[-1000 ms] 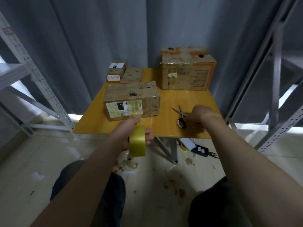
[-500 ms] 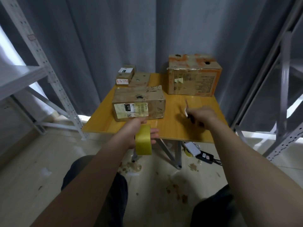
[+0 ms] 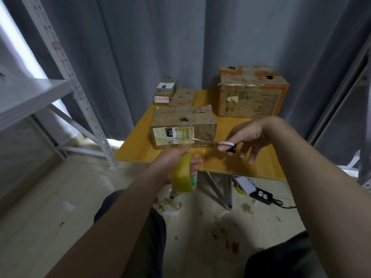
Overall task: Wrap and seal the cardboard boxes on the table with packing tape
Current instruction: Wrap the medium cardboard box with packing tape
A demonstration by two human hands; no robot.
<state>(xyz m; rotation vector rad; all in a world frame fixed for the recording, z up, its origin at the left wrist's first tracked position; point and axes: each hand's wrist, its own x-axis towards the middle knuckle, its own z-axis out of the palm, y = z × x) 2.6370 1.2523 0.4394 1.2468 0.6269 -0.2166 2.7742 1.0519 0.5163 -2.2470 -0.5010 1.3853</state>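
**Hands stretch tape from a worn box, scissors at the strip**

Seen from above, a person sits at a small table with a smooth orange-yellow top.

The left hand grips a roll of packing tape at the near edge of the table. The roll is a thick yellow ring held upright, its lower half hanging below the table edge. A clear, glossy tape strip runs from the roll up to the front face of the near box.

That box is a low, oblong carton of scuffed brown cardboard. It has a ragged hole in its top and a pale paper label on its front.

The right hand pinches a pair of scissors between thumb and forefinger, with the other fingers spread loose. The thin metal blades point left, their tips at the tape strip just in front of the box.

At the far right of the table stands a large box. It is tall and blocky, with orange print, torn patches and shiny tape on its top.

At the far left sit two small stacked boxes, with a flat cardboard piece just beside them.

A grey pleated curtain hangs behind the table, and white perforated metal shelving stands at left.
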